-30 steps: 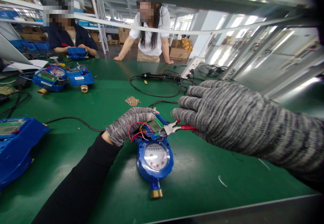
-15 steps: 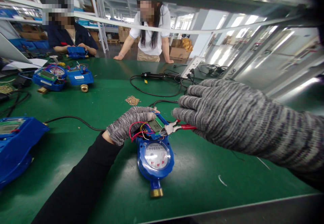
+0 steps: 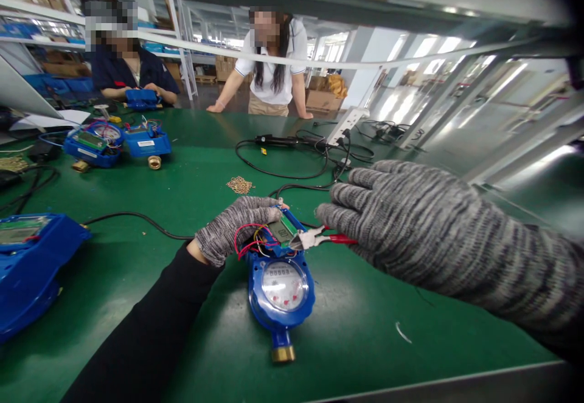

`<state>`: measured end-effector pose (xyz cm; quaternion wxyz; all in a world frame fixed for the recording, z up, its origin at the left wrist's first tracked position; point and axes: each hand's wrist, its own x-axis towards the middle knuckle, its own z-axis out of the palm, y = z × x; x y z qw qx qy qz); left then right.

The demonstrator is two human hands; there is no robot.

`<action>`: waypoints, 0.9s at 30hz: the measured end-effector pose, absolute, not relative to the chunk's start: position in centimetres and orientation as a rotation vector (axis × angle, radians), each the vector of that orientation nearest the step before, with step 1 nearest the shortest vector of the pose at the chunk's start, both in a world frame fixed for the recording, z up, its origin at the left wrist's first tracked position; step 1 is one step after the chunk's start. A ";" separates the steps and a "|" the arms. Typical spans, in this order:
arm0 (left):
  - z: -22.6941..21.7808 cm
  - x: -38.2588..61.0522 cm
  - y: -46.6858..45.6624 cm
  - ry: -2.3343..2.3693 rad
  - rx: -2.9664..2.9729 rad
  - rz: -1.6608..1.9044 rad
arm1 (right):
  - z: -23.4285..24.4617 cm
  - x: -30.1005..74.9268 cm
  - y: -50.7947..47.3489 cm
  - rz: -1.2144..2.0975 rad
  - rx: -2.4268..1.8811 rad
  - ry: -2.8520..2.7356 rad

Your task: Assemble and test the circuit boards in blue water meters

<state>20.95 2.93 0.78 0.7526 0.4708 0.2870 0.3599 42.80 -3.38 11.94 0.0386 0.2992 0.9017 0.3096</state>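
A blue water meter (image 3: 281,284) with a clear round dial and a brass end lies in front of me on the green table. My left hand (image 3: 237,223), in a grey knitted glove, grips the far end of its housing. Red, yellow and white wires (image 3: 249,239) loop out there beside a small display and green circuit board (image 3: 287,223). My right hand (image 3: 378,208), gloved too, is closed around red-handled cutting pliers (image 3: 314,237). The jaws rest at the edge of the opened housing, by the board; what lies between them is too small to make out.
Past the meter lies a pile of small brass screws (image 3: 239,185). A black corded tool (image 3: 278,140) and a white power strip (image 3: 349,124) are farther back. Other blue meters (image 3: 36,257) stand left. Two people (image 3: 271,68) are across the table (image 3: 191,342); one handles a blue meter.
The view has tilted slightly, so everything sits a little lower. The display, blurred before, now shows digits more clearly. Both hands keep their hold, with the plier jaws still at the housing edge.
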 end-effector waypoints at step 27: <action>0.3 21.0 2.8 0.545 0.962 0.794 | 11.2 43.1 -2.0 0.678 1.003 2.972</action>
